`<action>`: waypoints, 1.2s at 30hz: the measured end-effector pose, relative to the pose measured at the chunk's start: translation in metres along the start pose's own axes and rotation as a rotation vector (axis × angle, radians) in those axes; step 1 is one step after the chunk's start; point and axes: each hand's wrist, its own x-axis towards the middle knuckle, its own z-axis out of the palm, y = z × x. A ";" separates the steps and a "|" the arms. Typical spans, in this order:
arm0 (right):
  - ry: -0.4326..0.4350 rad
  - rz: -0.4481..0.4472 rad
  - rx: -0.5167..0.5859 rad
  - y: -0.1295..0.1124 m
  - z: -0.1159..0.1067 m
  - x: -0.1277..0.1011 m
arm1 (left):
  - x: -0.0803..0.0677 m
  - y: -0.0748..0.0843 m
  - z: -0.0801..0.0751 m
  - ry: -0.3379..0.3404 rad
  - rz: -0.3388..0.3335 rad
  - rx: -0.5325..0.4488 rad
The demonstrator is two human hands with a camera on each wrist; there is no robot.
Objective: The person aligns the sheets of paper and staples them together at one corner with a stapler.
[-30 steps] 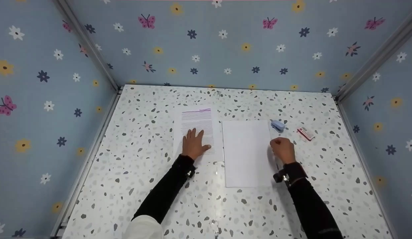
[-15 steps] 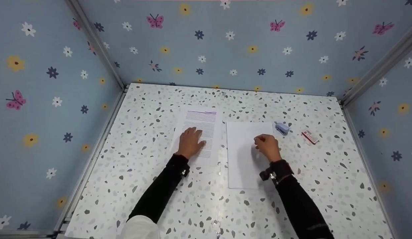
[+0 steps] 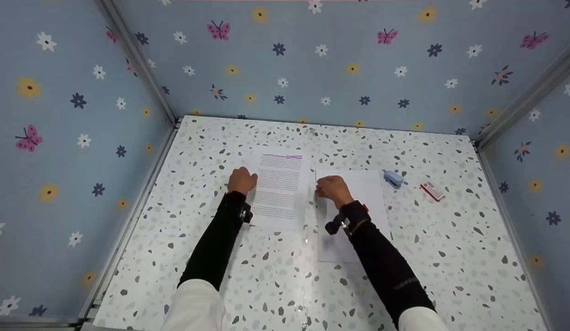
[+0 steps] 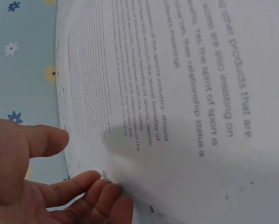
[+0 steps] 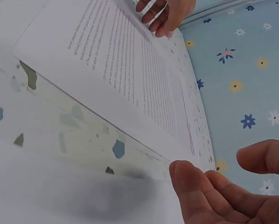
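In the head view, a printed sheet (image 3: 280,188) with purple marks at its top lies left of centre. My left hand (image 3: 242,180) is at its left edge. The left wrist view shows that hand's fingertips (image 4: 95,176) at the paper's edge, the thumb apart from them. Right of the printed sheet lies a blank white sheet (image 3: 365,193). My right hand (image 3: 333,189) is over the blank sheet's upper left edge. Its thumb (image 5: 258,158) stands apart from the bent fingers, with nothing seen between; whether they touch paper I cannot tell.
A small blue stapler (image 3: 393,179) stands beside the blank sheet's upper right corner. Farther right lies a small red and white box (image 3: 432,191). Patterned panels (image 3: 285,69) enclose the speckled table (image 3: 266,294) at the back and both sides.
My left hand has slid off the print to the sheet's left edge. My right hand has moved left across the blank sheet, from its right edge to its left. The head view has shifted slightly.
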 end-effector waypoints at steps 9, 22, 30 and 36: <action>0.044 0.066 -0.018 0.008 0.023 0.009 | 0.007 -0.002 -0.003 -0.052 -0.168 -0.002; 0.022 0.073 0.116 0.010 0.025 0.010 | 0.005 -0.007 -0.003 -0.033 -0.173 -0.135; -0.027 -0.021 0.038 0.016 0.029 0.008 | 0.004 -0.012 0.002 0.002 -0.104 -0.177; 0.001 -0.071 -0.025 0.019 0.030 0.007 | 0.000 -0.013 -0.001 0.024 -0.070 -0.188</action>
